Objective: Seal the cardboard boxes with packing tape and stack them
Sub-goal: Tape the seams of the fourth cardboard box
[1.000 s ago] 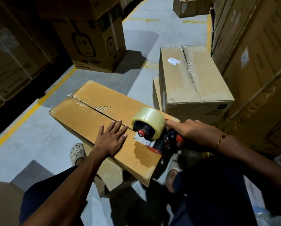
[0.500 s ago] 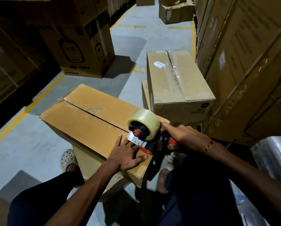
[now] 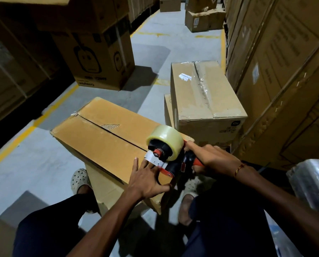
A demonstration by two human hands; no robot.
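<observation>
A brown cardboard box [image 3: 106,138] lies in front of me with its two top flaps closed and the centre seam untaped. A tape dispenser [image 3: 168,154] with a clear roll sits at the near end of that seam. My right hand [image 3: 213,160] grips its orange handle, index finger stretched toward the roll. My left hand [image 3: 146,178] presses flat on the box's near corner, fingers beside the dispenser's tape end and thumb over the near edge. A taped box [image 3: 205,101] stands behind on the right, on top of another box.
Tall stacks of cartons [image 3: 277,71] wall the right side. A printed carton [image 3: 95,58] stands at the left on the grey floor [image 3: 30,164], by a yellow line. More boxes [image 3: 203,19] sit far down the aisle. A wrapped shiny bundle [image 3: 312,184] is at my right.
My left hand slid from the middle of the near flap toward the near corner, beside the dispenser. The dispenser stayed at the near end of the seam. My view tilted up.
</observation>
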